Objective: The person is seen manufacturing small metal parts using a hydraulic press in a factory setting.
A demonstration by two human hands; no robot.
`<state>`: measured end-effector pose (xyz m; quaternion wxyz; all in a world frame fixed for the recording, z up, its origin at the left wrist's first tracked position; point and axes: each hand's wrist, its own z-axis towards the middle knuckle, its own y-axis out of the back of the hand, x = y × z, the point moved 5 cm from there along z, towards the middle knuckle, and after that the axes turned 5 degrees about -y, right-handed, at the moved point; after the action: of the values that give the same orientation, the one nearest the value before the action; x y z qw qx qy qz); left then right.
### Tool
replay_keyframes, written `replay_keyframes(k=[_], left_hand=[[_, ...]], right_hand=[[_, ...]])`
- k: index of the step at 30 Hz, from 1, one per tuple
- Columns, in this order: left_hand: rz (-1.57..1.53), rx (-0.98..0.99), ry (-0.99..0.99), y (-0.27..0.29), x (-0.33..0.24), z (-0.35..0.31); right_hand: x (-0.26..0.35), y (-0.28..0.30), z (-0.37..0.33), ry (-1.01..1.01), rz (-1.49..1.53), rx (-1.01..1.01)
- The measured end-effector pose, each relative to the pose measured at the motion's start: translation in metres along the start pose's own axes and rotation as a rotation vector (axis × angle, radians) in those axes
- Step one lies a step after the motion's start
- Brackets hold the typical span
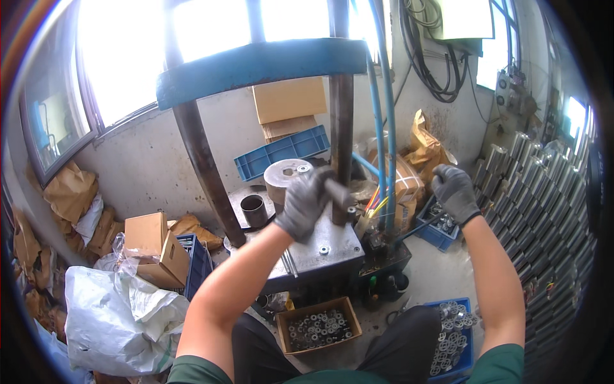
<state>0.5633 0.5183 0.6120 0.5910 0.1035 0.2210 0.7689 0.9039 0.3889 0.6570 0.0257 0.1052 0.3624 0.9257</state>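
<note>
My left hand (303, 203), in a grey glove, is raised over the steel press table (339, 240), in front of a round metal block (279, 174). Its fingers are closed on a short dark cylinder (338, 192), blurred by motion. A small ringed metal part (303, 169) lies on the block, and a similar small part (324, 249) sits on the table near its front. Off to the right, my gloved right hand (455, 194) is held up with curled fingers, above a thin lever bar (416, 228). Whatever lies inside its grip is hidden.
A hollow dark metal cylinder (254, 211) and thin rods (290, 263) rest on the table. Press columns (206, 169) flank it. Below stand a carton of small metal parts (318, 326) and a blue crate (470, 342) of wheel-shaped parts. Stacked metal tubes (543, 217) fill the right side.
</note>
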Motion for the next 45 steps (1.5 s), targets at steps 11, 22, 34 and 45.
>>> replay_keyframes(k=[11, 22, 34, 45], left_hand=[[-1.130, 0.064, 1.424, -0.078, -0.059, -0.279], [-1.407, -0.154, 1.873, -0.086, -0.032, -0.294], [-1.319, 0.202, 1.791, -0.069, -0.099, -0.307], [-1.320, 0.310, 1.380, -0.025, -0.077, -0.301]], right_hand=[[0.017, 0.033, -0.111, 0.195, 0.130, 0.092], [0.065, 0.037, -0.143, 0.325, 0.095, 0.066], [0.143, -0.106, -0.279, -0.484, 1.064, 0.439], [0.212, -0.196, -0.365, -1.112, 1.681, 0.913]])
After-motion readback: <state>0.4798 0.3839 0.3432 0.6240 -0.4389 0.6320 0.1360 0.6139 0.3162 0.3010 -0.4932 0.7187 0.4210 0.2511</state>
